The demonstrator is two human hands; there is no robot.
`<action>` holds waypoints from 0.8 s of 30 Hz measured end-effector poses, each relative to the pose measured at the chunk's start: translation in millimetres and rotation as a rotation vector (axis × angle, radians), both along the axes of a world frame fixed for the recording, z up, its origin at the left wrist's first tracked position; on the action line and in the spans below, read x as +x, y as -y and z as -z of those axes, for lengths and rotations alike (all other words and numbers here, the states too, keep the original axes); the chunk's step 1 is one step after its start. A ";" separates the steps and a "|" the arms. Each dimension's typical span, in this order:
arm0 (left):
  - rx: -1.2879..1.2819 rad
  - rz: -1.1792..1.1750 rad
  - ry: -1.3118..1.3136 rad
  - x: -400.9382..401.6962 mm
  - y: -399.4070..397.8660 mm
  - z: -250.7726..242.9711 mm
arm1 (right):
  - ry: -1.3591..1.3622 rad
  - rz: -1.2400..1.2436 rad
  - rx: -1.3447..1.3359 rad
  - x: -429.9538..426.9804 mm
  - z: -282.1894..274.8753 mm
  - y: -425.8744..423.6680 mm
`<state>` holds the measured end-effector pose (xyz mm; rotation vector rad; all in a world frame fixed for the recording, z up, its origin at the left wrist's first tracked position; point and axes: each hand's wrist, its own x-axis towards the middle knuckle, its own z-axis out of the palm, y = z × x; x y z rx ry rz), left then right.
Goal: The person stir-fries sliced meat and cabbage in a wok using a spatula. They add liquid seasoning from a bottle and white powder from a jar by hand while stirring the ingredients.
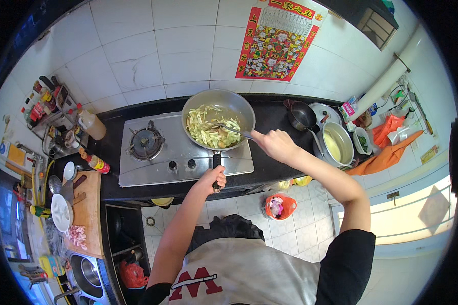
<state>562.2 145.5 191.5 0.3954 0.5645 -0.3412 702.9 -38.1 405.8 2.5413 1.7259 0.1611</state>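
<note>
A deep grey frying pan (236,103) stands over the right side of the steel gas hob (158,171). Around its black handle (216,159) my left hand (212,179) is closed. My right hand (275,144) grips the handle of a metal spatula (229,127), whose head lies among the food. Shredded pale-green vegetable (202,124), perhaps cabbage, with some browned bits, covers the left and near part of the pan's bottom. To the pan's left is a bare burner (146,143). Two black knobs (191,164) sit on the hob's front.
On the right stand a small dark saucepan (302,114) and a large pot (337,146). A wooden chopping board (89,213) at left bears sliced raw meat (77,236), a white colander (62,213) and a cleaver. A sauce bottle (98,164) stands near the hob; a lined bin (280,206) is on the floor.
</note>
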 end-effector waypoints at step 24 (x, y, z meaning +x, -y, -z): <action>0.031 -0.025 -0.037 -1.6 3.6 -11.4 | -0.085 0.077 0.231 184.2 19.4 -113.1</action>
